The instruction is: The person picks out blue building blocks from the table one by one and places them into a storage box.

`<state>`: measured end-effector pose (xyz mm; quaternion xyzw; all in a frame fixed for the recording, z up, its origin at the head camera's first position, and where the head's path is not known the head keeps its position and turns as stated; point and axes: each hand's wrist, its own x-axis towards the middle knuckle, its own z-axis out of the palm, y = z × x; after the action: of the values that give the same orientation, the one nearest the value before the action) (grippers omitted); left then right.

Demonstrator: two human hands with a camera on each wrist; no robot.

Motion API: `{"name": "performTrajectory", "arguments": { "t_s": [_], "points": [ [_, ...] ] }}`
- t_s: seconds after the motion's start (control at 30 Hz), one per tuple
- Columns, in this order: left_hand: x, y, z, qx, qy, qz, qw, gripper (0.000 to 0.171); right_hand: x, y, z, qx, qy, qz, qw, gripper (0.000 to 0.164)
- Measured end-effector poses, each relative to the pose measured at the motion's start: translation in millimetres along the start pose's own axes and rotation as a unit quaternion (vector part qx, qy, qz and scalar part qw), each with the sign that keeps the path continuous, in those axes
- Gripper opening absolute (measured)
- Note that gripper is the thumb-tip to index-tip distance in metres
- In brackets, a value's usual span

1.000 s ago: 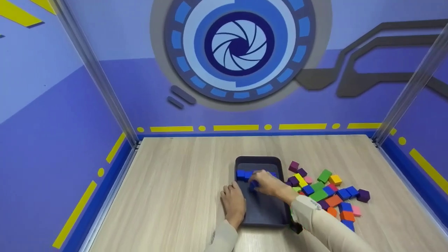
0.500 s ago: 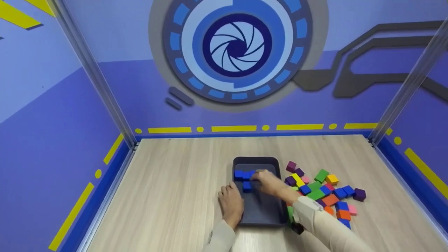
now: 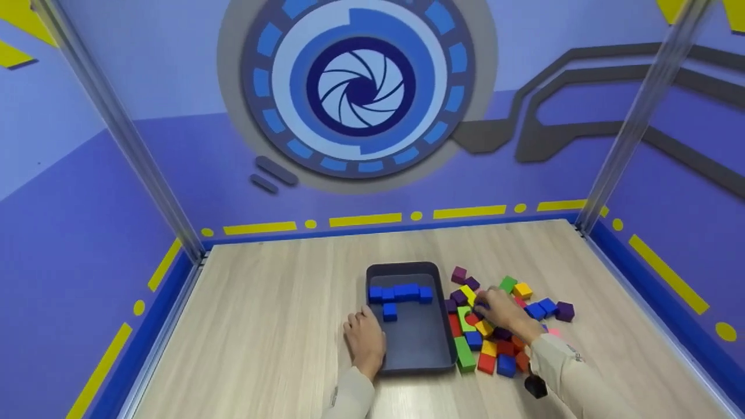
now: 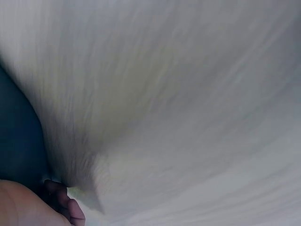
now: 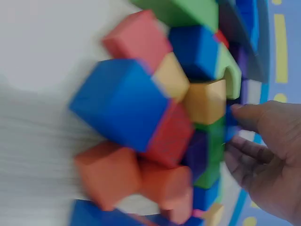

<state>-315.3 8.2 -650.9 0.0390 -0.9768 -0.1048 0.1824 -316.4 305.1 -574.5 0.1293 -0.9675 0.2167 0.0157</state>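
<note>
Pinching a small blue block (image 5: 230,125) between thumb and fingertips, the right hand (image 3: 502,308) is in among the loose coloured blocks (image 3: 486,364) just right of the dark tray (image 3: 419,343). Its forearm slants in from the near right, the beige sleeve (image 3: 576,372) reaching to the wrist. The left hand (image 3: 365,338) lies against the outside of the tray's left wall, its fingers relaxed, slightly bent and directed toward the back.

The pinched block is mostly covered by the fingers, so I can't tell its long axis or which way it points. The tray runs longways from the person toward the purple back wall (image 3: 192,157). Inside, a row of blue blocks (image 3: 406,292) crosses it near the far end, and one more blue block (image 3: 389,312) sits just in front of that row.

The right wrist view looks in from the side and shows the thumb and fingers at the block, a grip largely hidden in the head view; nearer the camera are a blurred blue cube (image 5: 120,101) and orange pieces (image 5: 108,174). Only the head view lays out the tray's contents fully. The left wrist view is mostly blurred tabletop (image 4: 178,94), with bent fingers low in the corner.
</note>
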Motion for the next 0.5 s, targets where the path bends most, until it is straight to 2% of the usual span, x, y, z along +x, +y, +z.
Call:
{"name": "performTrajectory", "arguments": {
  "t_s": [0.07, 0.23, 0.4, 0.5],
  "points": [
    [-0.7, -3.7, 0.5, 0.002, 0.001, -0.004, 1.0, 0.052, 0.0, -1.3, 5.1, 0.011, -0.02, 0.03, 0.999, 0.011],
    [0.2, -4.7, 1.9, 0.006, 0.009, -0.004, 0.9999, 0.052, 5.8, -4.1, 7.3, 0.008, -0.045, 0.056, 0.997, 0.026],
    [0.5, -2.4, 4.2, 0.023, 0.032, 0.013, 0.9991, 0.053, 6.8, -5.5, 2.1, -0.004, -0.04, 0.057, 0.998, 0.03],
    [-0.6, -3.9, 4.7, 0.042, 0.044, 0.024, 0.9979, 0.052, 5.5, -7.4, -0.1, -0.014, -0.023, 0.053, 0.998, 0.028]
  ]
}}
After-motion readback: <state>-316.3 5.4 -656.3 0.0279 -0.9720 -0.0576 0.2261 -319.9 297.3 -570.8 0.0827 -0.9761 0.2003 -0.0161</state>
